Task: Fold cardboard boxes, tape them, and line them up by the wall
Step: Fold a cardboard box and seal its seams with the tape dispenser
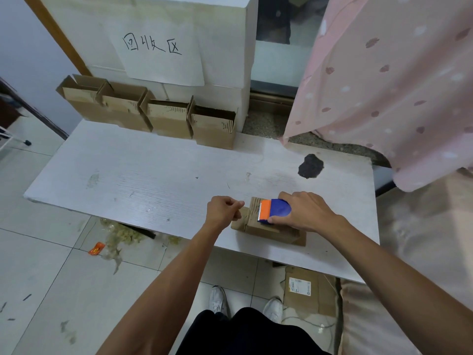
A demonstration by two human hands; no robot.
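Brown cardboard makes the small box (pixel 266 228) that is being taped. It sits on the white bench (pixel 153 175), close to the near edge, right in front of the person. Its long side runs left to right, with one of the hands at each end.

The right hand (pixel 304 212) is on top of the box and grips a blue and orange tape cutter (pixel 275 210). The cutter's teeth point left. The left hand (pixel 224 211) is just beside the box's left end. Its fingers are curled in and the thumb is pressed to a finger, like a pinch. It may be holding clear tape, but I cannot tell. I think the tape has to run along the long side, from one hand to the other, so the cutter should go straight.

Four open boxes (pixel 166 116) stand in a row by the wall, well apart from this one, ahead and to the left. The left hand is nearer to them.

Above them hangs a paper sheet (pixel 158 47) with the hand-written words "回收区". Flat cardboard (pixel 309 293) lies on the floor, and its label is too small to read.
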